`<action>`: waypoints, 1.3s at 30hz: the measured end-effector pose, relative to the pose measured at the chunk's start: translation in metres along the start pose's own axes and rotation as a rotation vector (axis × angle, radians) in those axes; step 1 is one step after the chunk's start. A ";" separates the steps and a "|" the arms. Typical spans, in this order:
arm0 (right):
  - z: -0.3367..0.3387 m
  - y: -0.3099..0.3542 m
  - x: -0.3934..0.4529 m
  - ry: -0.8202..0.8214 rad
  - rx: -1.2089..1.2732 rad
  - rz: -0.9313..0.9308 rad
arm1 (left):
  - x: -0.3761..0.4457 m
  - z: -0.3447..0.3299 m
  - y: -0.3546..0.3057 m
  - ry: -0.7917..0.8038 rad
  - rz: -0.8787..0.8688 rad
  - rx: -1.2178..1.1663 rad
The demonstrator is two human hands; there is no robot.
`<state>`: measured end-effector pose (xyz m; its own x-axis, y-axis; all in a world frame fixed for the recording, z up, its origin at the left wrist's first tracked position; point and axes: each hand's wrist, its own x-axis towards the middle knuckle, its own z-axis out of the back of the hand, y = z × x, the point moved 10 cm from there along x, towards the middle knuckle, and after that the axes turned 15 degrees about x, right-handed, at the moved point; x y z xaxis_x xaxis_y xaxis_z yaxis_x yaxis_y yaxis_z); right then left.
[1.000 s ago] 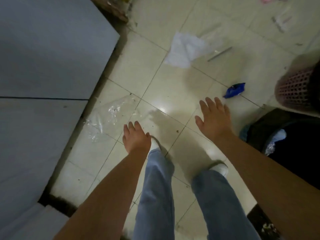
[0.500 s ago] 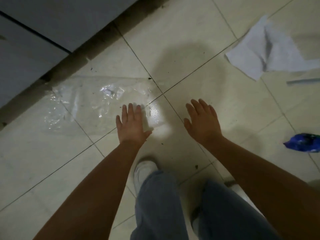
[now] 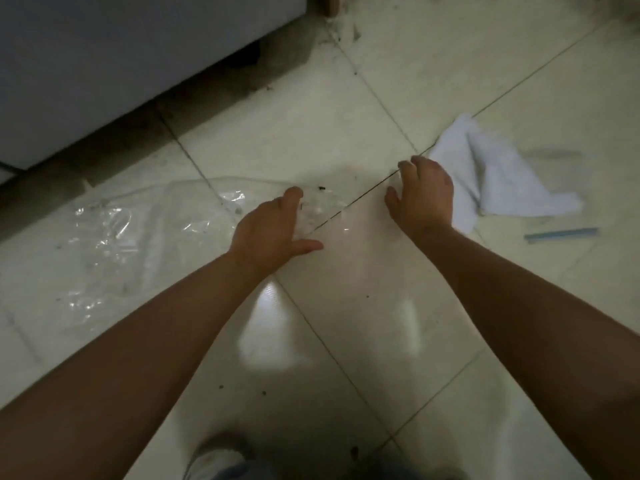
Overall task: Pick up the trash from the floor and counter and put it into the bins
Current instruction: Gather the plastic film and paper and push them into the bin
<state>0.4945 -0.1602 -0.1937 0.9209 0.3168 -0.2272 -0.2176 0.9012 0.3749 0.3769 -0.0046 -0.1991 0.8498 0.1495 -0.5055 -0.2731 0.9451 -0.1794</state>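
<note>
Left hand (image 3: 273,230) down on the near edge of the clear plastic bag (image 3: 145,233), fingers curling, grip not yet closed. Right hand (image 3: 424,195) loose, holding nothing, just beside the white paper (image 3: 498,174) on the floor (image 3: 311,133). Next: pinch, lift. Lower and closer than half a second ago.

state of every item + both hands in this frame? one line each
clear plastic bag: flat and crumpled on the floor, right edge under the left hand
left hand: open, fingers curling onto the bag, not closed
right hand: open, empty, fingers bent, beside the tissue
white tissue: crumpled on the floor, untouched
blue strip: lying flat on the floor, untouched
</note>
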 end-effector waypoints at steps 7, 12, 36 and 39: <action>0.019 -0.101 0.010 -0.037 0.141 -0.406 | 0.020 0.026 -0.055 -0.155 -0.047 -0.019; 0.021 -0.098 0.013 -0.058 0.044 -0.288 | 0.021 0.028 -0.059 -0.201 -0.021 -0.024; 0.209 -0.146 -0.110 -0.464 0.791 -0.607 | -0.051 0.145 -0.138 -0.224 0.129 -0.156; 0.253 -0.150 -0.190 -0.421 0.906 -0.824 | -0.097 0.187 -0.209 -0.102 0.071 -0.191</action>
<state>0.4335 -0.4303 0.0207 0.7444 -0.4984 -0.4443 0.6018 0.2127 0.7698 0.4355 -0.1628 0.0451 0.8640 0.2513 -0.4363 -0.4058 0.8606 -0.3077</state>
